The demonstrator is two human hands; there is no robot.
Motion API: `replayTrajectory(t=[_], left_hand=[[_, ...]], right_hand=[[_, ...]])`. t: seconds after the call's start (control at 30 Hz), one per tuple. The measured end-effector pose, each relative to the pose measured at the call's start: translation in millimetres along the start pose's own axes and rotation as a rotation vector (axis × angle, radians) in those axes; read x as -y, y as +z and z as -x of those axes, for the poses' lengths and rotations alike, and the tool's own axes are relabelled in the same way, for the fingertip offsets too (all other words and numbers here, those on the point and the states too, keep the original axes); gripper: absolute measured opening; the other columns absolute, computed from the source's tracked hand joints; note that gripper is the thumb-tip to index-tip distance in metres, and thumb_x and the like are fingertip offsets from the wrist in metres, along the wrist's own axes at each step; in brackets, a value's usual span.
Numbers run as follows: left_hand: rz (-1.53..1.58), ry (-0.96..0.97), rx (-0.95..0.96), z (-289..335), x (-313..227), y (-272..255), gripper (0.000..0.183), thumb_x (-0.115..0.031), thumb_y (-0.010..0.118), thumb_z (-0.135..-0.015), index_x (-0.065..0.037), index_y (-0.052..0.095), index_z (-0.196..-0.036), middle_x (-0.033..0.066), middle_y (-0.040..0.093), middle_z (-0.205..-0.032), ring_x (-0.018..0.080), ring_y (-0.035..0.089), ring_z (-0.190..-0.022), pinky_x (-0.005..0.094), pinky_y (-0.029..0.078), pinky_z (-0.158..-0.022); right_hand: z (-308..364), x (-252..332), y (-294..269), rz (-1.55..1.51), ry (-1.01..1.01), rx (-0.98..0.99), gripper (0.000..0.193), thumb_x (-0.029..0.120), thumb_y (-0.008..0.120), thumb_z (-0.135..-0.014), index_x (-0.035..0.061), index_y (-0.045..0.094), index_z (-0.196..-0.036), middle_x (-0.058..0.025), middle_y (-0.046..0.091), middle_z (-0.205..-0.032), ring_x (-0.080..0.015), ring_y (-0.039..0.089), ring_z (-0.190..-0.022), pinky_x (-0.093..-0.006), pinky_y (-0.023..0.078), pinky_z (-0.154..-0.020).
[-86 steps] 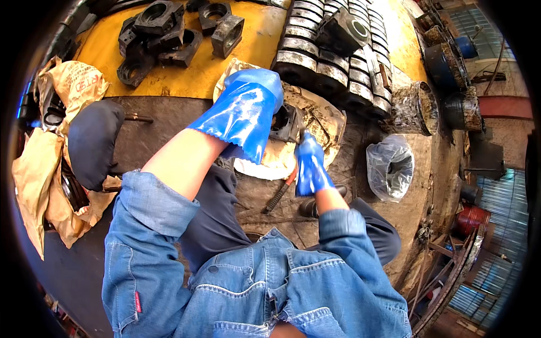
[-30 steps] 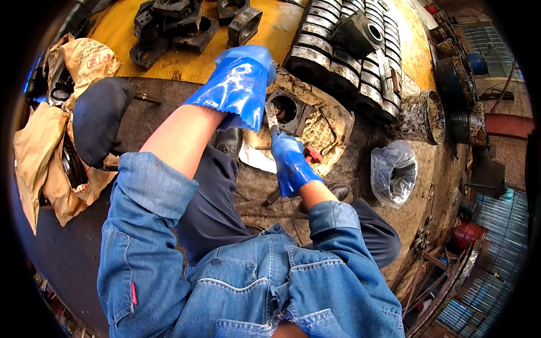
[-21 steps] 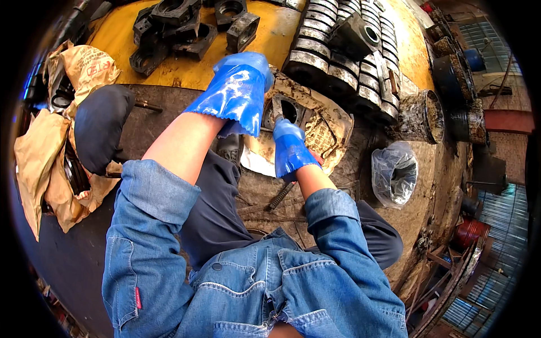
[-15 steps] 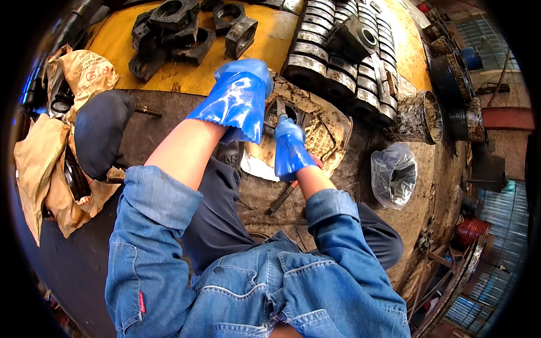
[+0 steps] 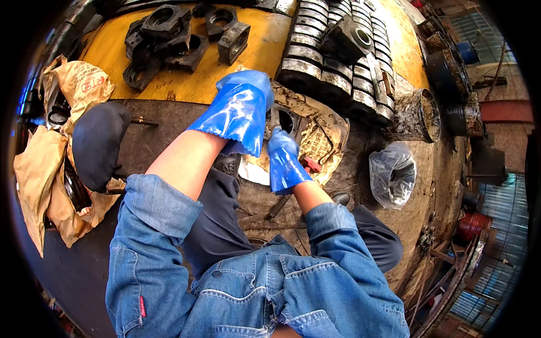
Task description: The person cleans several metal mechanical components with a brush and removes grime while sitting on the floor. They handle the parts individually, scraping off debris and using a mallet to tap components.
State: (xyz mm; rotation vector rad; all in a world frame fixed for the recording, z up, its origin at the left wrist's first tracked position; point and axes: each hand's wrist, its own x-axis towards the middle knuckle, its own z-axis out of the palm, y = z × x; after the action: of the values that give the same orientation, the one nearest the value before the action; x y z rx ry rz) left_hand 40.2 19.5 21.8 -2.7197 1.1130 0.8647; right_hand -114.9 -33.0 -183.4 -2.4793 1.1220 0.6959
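A dark, greasy metal block with a round hole (image 5: pixel 286 119) lies in front of me on a worn, stained sheet (image 5: pixel 248 169). My left hand (image 5: pixel 243 84), in a long blue rubber glove, is bent over the block's far left side; its fingers are hidden. My right hand (image 5: pixel 283 144), gloved the same way, is closed at the block's near side around a narrow grey metal tool, mostly covered by the glove. Just right of that wrist lies a red-handled tool (image 5: pixel 311 164). A bent dark rod (image 5: pixel 326 143) rests on the sheet's right part.
Several similar blocks (image 5: pixel 167 22) are heaped on the yellow surface (image 5: pixel 256 53) ahead. Rows of round metal parts (image 5: pixel 307 50) stand at the far right, beside a grimy can (image 5: pixel 420 115). A plastic-wrapped ring (image 5: pixel 393 176) lies right; a padded stool (image 5: pixel 101 146) and brown paper (image 5: pixel 35 180) are left.
My right hand has drawn back toward me and slightly left, with less of the grey tool showing. My left hand stays over the block. The whole view has shifted a little.
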Motion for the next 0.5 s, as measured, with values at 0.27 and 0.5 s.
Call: replayTrajectory(t=[0.27,0.5], left_hand=[[-0.036,0.116,-0.111,-3,-7,8,0.040,-0.033,0.062,-0.084,-0.009,0.070,-0.115,0.0181,0.068,-0.114,0.0368,0.066,-0.105,0.0473,0.053,-0.090],[0.076,0.220,-0.378,12,9,3,0.038,-0.036,0.058,-0.085,-0.006,0.072,-0.103,0.0216,0.069,-0.103,0.0389,0.066,-0.097,0.0466,0.053,-0.086]], right_hand=[[-8,-59,-30,-0.125,0.203,-0.161,0.033,0.016,0.050,-0.097,0.0046,0.053,-0.128,-0.0191,0.064,-0.119,-0.0316,0.069,-0.105,-0.0450,0.058,-0.084],[19,-224,-10,-1.119,0.345,-0.716,0.024,0.028,0.061,-0.093,0.0070,0.067,-0.103,-0.0093,0.071,-0.090,-0.0247,0.068,-0.082,-0.0378,0.054,-0.070]])
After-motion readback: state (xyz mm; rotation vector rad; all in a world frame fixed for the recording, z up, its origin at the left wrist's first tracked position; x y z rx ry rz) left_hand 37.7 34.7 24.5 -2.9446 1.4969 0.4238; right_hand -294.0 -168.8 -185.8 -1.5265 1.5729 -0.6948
